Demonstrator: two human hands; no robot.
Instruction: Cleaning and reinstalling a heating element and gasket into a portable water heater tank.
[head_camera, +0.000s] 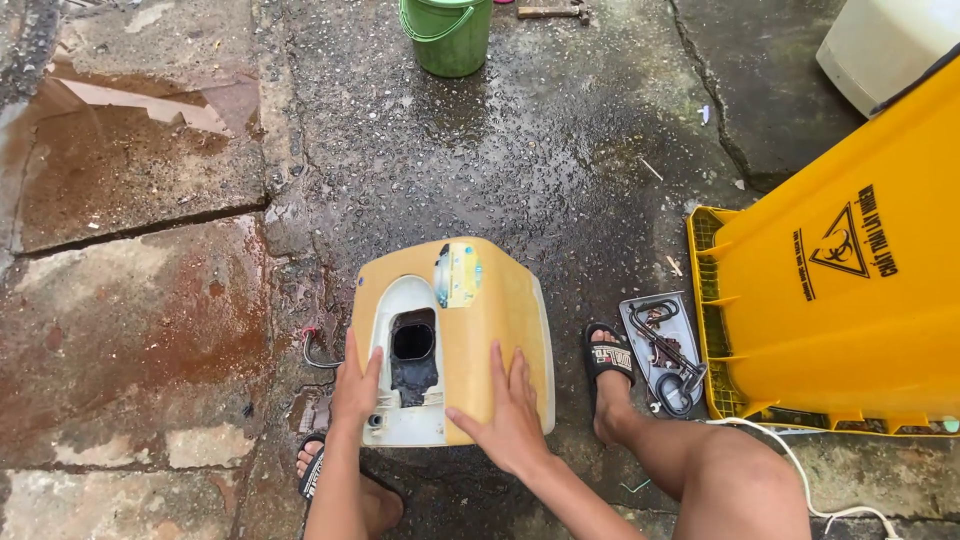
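Resting flat on the yellowed plastic appliance housing (455, 335), both hands press its near end on the wet concrete ground (520, 150). Beyond the right hand's fingertips the housing's top runs bare to its far edge; open ground lies past it toward the green bucket (447, 35). Right hand (505, 415): fingers spread, palm down. Left hand (355, 385): fingers together, just left of the dark oval opening (413, 340).

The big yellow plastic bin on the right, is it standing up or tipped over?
Tipped over. The big yellow plastic bin lies on its side on the wet concrete ground, its ribbed rim facing the person's sandalled foot.
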